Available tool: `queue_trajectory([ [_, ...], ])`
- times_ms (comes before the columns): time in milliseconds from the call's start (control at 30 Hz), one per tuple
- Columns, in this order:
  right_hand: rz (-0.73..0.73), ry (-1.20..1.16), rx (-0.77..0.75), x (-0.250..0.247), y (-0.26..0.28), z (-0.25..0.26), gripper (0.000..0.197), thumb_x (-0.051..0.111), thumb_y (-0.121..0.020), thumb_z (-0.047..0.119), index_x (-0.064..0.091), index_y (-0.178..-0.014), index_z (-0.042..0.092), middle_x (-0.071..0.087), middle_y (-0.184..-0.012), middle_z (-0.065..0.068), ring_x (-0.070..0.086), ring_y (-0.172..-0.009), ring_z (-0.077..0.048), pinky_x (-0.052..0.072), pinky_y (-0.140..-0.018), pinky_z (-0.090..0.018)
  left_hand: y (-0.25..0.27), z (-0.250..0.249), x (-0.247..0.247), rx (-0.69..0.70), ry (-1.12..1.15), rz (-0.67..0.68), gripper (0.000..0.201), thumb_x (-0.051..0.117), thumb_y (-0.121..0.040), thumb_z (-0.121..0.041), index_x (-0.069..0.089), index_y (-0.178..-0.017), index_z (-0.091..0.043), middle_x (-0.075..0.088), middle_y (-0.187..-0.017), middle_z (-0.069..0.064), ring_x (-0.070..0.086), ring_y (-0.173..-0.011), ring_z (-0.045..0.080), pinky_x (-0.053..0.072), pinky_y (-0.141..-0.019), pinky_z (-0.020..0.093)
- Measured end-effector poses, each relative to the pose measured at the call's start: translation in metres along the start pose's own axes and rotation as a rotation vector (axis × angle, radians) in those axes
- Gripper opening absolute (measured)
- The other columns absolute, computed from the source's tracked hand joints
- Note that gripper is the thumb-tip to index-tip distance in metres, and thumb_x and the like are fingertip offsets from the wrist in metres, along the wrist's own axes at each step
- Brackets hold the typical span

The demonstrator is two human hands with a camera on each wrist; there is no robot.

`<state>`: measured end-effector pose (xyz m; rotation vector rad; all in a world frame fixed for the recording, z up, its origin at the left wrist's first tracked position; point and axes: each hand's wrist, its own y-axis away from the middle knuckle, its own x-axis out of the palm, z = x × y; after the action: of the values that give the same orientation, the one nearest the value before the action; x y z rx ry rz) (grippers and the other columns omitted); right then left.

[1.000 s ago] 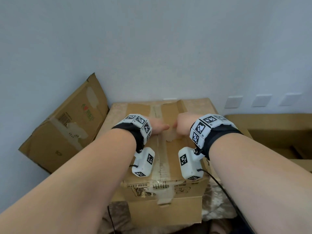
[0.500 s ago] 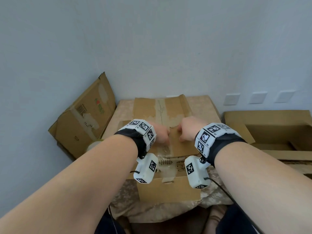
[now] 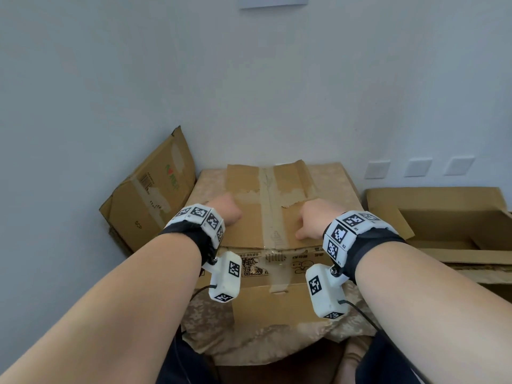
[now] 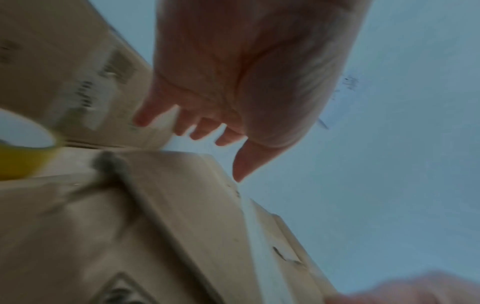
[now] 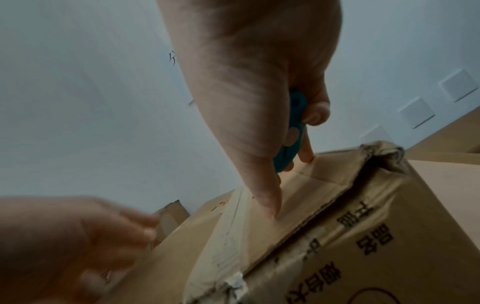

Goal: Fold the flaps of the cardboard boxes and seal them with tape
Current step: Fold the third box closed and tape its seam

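Note:
A closed cardboard box (image 3: 249,225) stands on the table, with a strip of clear tape (image 3: 270,206) along its centre seam and down the front. My left hand (image 3: 225,209) is over the left part of the box top, fingers loosely curled and holding nothing (image 4: 233,82). My right hand (image 3: 313,217) rests on the right flap; its fingers grip a small teal tool (image 5: 293,131) and its thumb presses the cardboard (image 5: 337,226). A yellow tape roll (image 4: 20,156) lies blurred beside the box on the left.
A worn cardboard box (image 3: 149,195) leans against the wall at the left. An open box (image 3: 443,217) sits at the right with flaps up. A patterned cloth (image 3: 277,342) covers the table. Wall sockets (image 3: 418,167) are behind.
Both hands were together at the centre seam and have moved apart, the left toward the box's left edge. The head view has pulled back from the box.

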<state>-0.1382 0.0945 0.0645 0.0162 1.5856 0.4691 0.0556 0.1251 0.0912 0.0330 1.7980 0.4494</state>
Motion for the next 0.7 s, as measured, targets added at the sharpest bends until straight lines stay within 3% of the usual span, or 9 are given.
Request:
queue_trajectory([
  [33,-0.015,0.002,0.017,0.001,0.001,-0.001,0.026,0.062,-0.087,0.037,0.065,-0.094,0.012,0.065,-0.089,-0.002,0.063,-0.076,-0.018,0.046,-0.054,-0.025,0.002,0.004,0.001,-0.048,-0.001,0.028,0.037,0.044,-0.098,-0.019,0.049,-0.130,-0.001,0.056,-0.104,0.008,0.056,-0.093,0.019,0.044,-0.076,0.025],
  [133,-0.054,0.002,0.053,0.005,0.002,-0.007,0.018,0.057,-0.090,0.028,0.066,-0.092,0.013,0.063,-0.082,0.000,0.059,-0.066,-0.015,0.041,-0.048,-0.023,0.005,0.016,0.010,-0.125,0.026,0.130,0.043,0.037,-0.102,-0.026,0.044,-0.134,0.002,0.051,-0.130,0.014,0.052,-0.120,0.028,0.045,-0.094,0.033],
  [300,-0.058,0.009,0.085,0.011,0.000,-0.015,0.021,0.054,-0.091,0.031,0.066,-0.091,0.014,0.061,-0.077,0.001,0.056,-0.063,-0.014,0.039,-0.048,-0.024,-0.010,0.026,0.025,-0.196,0.522,0.241,0.042,0.046,-0.097,-0.035,0.044,-0.130,-0.010,0.051,-0.129,0.013,0.061,-0.104,0.032,0.055,-0.077,0.056],
  [500,-0.154,0.011,0.198,0.013,0.002,-0.028,0.031,0.054,-0.091,0.041,0.059,-0.075,0.015,0.059,-0.071,0.001,0.056,-0.061,-0.013,0.038,-0.049,-0.024,-0.022,0.001,0.035,-0.110,0.654,0.290,0.039,0.047,-0.097,-0.037,0.044,-0.130,-0.015,0.049,-0.132,0.007,0.058,-0.104,0.029,0.057,-0.072,0.052],
  [600,-0.131,-0.032,0.185,0.016,0.000,-0.030,0.045,0.054,-0.086,0.059,0.060,-0.081,0.014,0.061,-0.074,0.001,0.058,-0.063,-0.014,0.045,-0.054,-0.026,-0.028,-0.007,0.046,-0.075,0.737,0.326,0.036,0.042,-0.098,-0.040,0.045,-0.128,-0.021,0.047,-0.135,0.005,0.056,-0.109,0.030,0.055,-0.076,0.052],
  [700,-0.134,-0.007,0.181,0.019,0.000,-0.028,0.054,0.051,-0.083,0.068,0.059,-0.082,0.014,0.061,-0.073,0.003,0.057,-0.059,-0.012,0.044,-0.051,-0.024,-0.034,-0.001,0.058,-0.125,0.824,0.294,0.057,0.037,-0.094,-0.056,0.038,-0.140,-0.022,0.044,-0.139,0.004,0.050,-0.115,0.030,0.052,-0.073,0.049],
])
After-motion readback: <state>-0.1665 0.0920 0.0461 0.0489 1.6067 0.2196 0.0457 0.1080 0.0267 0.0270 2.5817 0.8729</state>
